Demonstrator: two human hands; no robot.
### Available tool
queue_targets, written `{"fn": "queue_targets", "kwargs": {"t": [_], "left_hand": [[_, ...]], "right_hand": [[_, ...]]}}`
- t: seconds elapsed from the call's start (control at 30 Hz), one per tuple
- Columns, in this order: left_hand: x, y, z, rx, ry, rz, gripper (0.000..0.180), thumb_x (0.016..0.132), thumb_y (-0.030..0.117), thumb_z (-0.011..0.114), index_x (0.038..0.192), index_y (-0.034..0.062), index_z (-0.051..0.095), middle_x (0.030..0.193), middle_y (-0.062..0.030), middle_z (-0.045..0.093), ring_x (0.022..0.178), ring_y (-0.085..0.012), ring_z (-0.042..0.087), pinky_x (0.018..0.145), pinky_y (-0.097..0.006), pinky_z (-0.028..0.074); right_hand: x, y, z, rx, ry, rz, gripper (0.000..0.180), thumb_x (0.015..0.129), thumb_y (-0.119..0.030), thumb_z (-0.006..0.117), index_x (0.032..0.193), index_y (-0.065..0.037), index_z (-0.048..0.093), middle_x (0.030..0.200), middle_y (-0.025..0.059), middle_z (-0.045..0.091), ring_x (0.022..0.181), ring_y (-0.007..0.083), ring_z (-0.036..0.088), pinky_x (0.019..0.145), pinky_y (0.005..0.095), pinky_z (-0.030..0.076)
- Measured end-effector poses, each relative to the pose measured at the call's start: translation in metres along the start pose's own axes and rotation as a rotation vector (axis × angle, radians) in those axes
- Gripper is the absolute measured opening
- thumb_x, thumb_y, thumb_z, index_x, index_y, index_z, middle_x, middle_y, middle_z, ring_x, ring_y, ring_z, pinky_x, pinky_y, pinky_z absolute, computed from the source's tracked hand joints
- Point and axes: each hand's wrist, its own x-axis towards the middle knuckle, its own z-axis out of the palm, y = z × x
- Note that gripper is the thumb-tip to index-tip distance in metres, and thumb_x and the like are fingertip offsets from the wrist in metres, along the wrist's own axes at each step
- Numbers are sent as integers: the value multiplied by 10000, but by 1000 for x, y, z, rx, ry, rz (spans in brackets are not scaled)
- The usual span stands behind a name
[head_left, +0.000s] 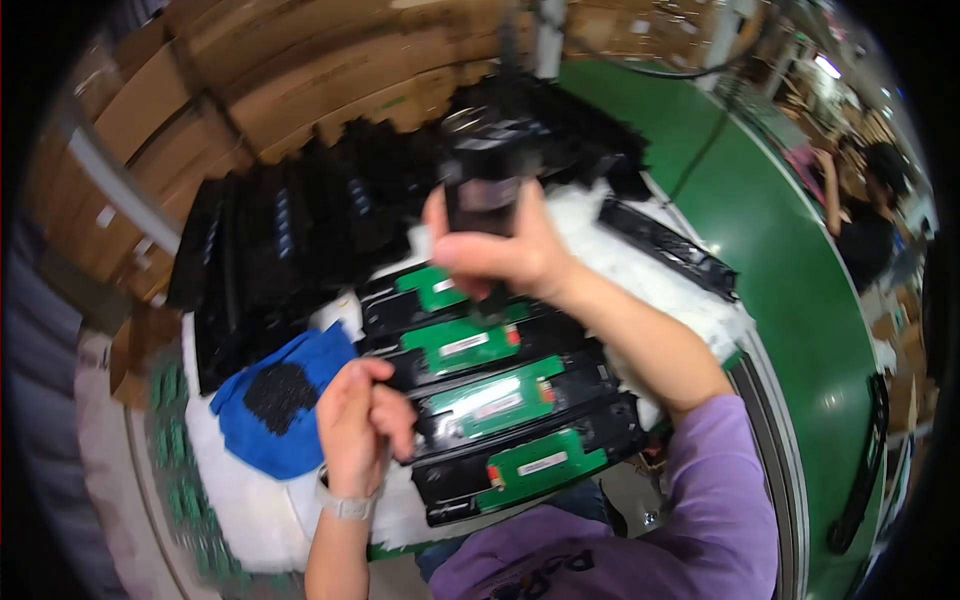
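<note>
Past your white-covered worktable's (pixel 240 515) left edge sit many small green circuit boards (pixel 190 505), blurred. Along its far left edge, long black plastic housings (pixel 285 225) stand packed in a row; you appear to have plenty left there, though whether they hold boards can't be told. Nearer the left edge, a blue cloth (pixel 250 450) carries a heap of tiny black pieces (pixel 280 397), so that supply seems far from used up. Your left hand (pixel 360 415) is half curled beside it, and whether its fingers pinch anything can't be told. From mid-table to the near edge lie four flat black plastic trays (pixel 450 490), each with a labelled green circuit board (pixel 575 455) already seated; their fastening is too small to judge. Your right hand (pixel 505 250) wraps a dark, blurred cylindrical tool (pixel 485 205) above the farthest tray. By the right edge, one long black plastic piece (pixel 665 245) shows no board.
</note>
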Motion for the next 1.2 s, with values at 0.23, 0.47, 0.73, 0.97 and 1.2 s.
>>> {"fn": "queue_targets", "kwargs": {"t": [0.23, 0.47, 0.73, 0.97, 1.2], "left_hand": [[-4, -11, -34, -109, -68, 36, 184, 948, 188, 391, 940, 55, 518, 543, 36, 394, 413, -31, 314, 364, -168, 232], [-13, -3, 13, -20, -42, 91, 75, 899, 116, 532, 908, 58, 486, 715, -43, 516, 609, -131, 497, 520, -179, 386], [-20, -8, 10, 278, -59, 110, 236, 903, 239, 543, 809, 30, 487, 665, -52, 496, 574, -130, 482, 550, -259, 441], [-21, -11, 21, 303, -25, 93, 249, 909, 234, 534, 779, 30, 480, 654, -52, 493, 580, -132, 488, 559, -262, 441], [-21, -17, 18, 320, 22, 131, 163, 892, 141, 555, 788, 23, 511, 639, -72, 537, 558, -150, 507, 549, -272, 459]], "right_hand": [[5, 9, 13, 25, -26, -102, 196, 672, -96, 693, 694, -23, 512, 524, 2, 514, 410, 73, 488, 398, 211, 373], [-5, -5, 22, 80, -111, -241, 175, 657, -83, 649, 606, -2, 502, 465, 38, 492, 353, 122, 485, 343, 237, 365], [-22, -35, 45, 636, 15, -238, 251, 761, -207, 633, 695, -19, 480, 464, 41, 456, 350, 110, 434, 363, 235, 367], [-25, -28, 48, 659, 76, -267, 246, 764, -211, 638, 719, -24, 484, 468, 43, 459, 353, 107, 431, 359, 232, 362], [-24, -21, 52, 661, 75, -283, 300, 734, -258, 641, 698, -14, 470, 424, 44, 436, 325, 112, 424, 328, 228, 345]]}}
